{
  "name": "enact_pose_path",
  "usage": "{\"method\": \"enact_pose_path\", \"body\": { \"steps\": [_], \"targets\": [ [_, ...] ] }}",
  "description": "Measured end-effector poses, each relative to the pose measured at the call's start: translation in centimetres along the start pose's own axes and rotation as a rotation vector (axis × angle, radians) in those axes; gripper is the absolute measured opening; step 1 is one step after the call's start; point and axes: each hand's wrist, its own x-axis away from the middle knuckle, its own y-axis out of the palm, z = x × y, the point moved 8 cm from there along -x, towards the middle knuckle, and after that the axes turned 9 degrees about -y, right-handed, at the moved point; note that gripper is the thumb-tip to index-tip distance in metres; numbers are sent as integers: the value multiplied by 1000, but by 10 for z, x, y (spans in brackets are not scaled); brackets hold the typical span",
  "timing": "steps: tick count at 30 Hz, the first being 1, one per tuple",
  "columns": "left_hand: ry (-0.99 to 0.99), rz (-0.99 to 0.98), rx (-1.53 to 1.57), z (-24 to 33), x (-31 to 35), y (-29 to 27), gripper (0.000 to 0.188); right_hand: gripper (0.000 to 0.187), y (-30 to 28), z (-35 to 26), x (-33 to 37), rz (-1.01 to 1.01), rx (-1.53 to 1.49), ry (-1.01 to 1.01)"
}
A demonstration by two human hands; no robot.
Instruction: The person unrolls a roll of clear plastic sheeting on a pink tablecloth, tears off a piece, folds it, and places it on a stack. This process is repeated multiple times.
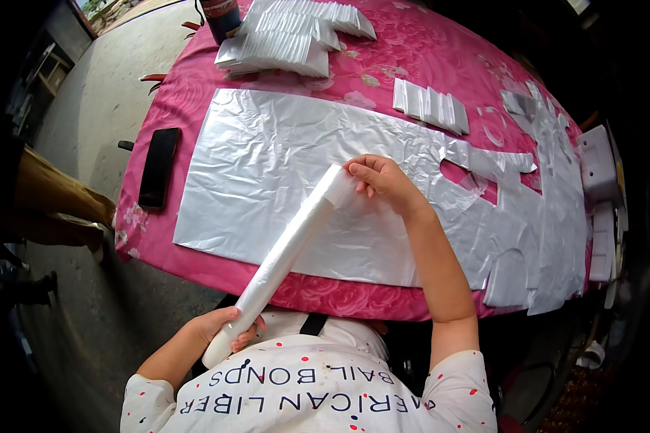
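Observation:
A long, narrow folded strip of white plastic film runs slantwise in front of me, over the table's near edge. Low by my body, my left hand is closed around the strip's near end. My right hand pinches its far end between thumb and fingers. Beneath it, a wide, thin white plastic sheet lies spread out, creased and shiny. Toward the right the sheet has cut-out openings and narrow straps, much like a disposable apron. Whether several sheets lie stacked there, I cannot tell.
A pink flowered cloth covers the table. Folded white plastic packets are heaped at the far side beside a dark bottle; a smaller row of packets lies right of them. A black phone rests near the left edge.

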Motion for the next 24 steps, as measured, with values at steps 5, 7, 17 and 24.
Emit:
{"method": "enact_pose_path", "body": {
  "steps": [5, 7, 17, 24],
  "targets": [
    [-14, 14, -6, 1, 3, 1, 69, 27, 19, -8, -2, -161, 135, 78],
    [-8, 7, -7, 0, 3, 1, 70, 23, 22, -10, -2, -164, 133, 61],
    [-135, 87, -158, -5, 30, -13, 72, 14, -131, -10, -6, 299, 232, -91],
    [-367, 40, -529, -7, 63, -33, 50, 14, -189, -15, 13, 394, 227, -105]
  ]
}}
